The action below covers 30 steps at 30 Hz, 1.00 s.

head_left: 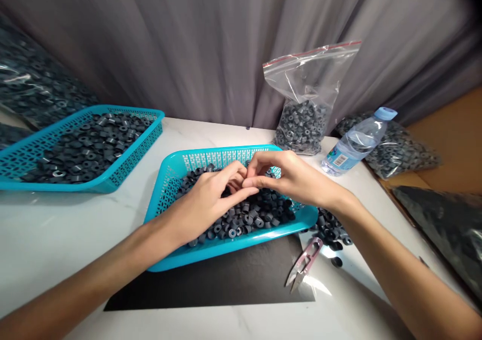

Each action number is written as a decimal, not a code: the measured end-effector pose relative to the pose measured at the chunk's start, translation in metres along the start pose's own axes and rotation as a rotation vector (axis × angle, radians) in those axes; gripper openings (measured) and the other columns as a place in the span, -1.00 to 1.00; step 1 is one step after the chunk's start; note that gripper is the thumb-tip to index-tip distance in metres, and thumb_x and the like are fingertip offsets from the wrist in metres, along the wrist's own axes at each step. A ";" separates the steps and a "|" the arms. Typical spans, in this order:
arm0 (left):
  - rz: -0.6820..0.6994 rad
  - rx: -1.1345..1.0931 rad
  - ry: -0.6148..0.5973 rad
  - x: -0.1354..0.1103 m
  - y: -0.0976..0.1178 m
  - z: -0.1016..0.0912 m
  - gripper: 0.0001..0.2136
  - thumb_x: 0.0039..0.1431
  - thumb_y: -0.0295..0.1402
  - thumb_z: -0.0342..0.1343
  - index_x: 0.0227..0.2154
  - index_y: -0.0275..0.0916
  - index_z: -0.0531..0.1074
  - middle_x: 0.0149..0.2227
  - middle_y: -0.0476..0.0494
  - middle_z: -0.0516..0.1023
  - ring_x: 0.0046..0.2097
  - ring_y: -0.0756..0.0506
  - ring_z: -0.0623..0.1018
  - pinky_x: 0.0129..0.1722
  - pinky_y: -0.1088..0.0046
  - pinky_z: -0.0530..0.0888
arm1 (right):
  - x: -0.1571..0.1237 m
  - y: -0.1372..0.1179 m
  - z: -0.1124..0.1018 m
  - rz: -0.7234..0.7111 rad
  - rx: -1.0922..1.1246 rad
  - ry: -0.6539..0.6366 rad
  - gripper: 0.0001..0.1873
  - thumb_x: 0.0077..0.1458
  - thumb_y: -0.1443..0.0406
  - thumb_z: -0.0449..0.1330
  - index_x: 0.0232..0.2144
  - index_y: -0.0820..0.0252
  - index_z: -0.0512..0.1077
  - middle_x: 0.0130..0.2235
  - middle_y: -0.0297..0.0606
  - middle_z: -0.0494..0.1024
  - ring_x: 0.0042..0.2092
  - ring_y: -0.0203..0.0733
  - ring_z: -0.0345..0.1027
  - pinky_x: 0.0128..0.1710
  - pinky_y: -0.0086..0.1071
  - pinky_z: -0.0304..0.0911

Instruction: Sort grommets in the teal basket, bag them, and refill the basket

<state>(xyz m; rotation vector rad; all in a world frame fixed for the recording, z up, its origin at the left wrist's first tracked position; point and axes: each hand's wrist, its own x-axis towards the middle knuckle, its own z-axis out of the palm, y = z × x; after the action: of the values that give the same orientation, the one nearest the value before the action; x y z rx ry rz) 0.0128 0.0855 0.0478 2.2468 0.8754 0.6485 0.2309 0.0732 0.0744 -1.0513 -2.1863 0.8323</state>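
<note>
Fingertips (250, 182): left hand (211, 192) and right hand (288, 177) met, nearly closed; anything pinched, couldn't tell!
Dark rings (259, 222): heaped right beneath those fingers.
Blue basket (226, 248): walled the heap in.
Pink snips (312, 252): lay just outside.

Marbled desk (48, 244): left, turquoise basket (130, 156); centre, second basket (229, 247) partly on black mat (211, 287); upper right, zip-lock bag (303, 124), water bottle (356, 141).

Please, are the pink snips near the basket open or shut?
Open: the snips show a gap between their two tips.
</note>
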 end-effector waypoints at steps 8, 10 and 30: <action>-0.040 0.100 0.093 0.004 -0.008 0.000 -0.83 0.38 -0.19 0.13 -0.14 -0.16 0.47 -0.29 0.02 0.65 -0.24 -0.03 0.63 -0.18 0.47 0.53 | -0.006 0.017 -0.014 0.038 -0.278 0.014 -0.83 0.30 0.19 0.23 -0.21 0.19 0.49 -0.20 -0.24 0.63 -0.16 -0.15 0.45 -0.06 -0.24 0.25; -0.046 0.197 0.088 0.005 -0.011 -0.001 -0.79 0.37 -0.16 0.13 -0.12 -0.17 0.49 -0.24 -0.02 0.65 -0.23 -0.06 0.61 -0.17 0.41 0.53 | -0.012 0.025 -0.018 0.081 -0.512 -0.087 -0.88 0.21 0.24 0.33 -0.23 0.16 0.51 -0.19 -0.23 0.61 -0.09 -0.06 0.41 0.03 -0.14 0.17; 0.073 0.313 0.064 0.004 -0.018 0.000 -0.84 0.34 -0.25 0.19 -0.12 -0.19 0.53 -0.20 -0.05 0.58 -0.18 -0.09 0.55 -0.08 0.34 0.49 | -0.022 0.039 -0.012 0.196 -0.713 -0.257 -0.85 0.18 0.47 0.21 -0.32 0.15 0.53 -0.26 -0.18 0.53 -0.09 -0.01 0.27 0.01 -0.13 0.12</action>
<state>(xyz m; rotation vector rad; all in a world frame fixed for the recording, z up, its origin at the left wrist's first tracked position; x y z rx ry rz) 0.0083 0.0988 0.0355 2.5593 0.9867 0.6568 0.2696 0.0783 0.0489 -1.5810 -2.7164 0.2516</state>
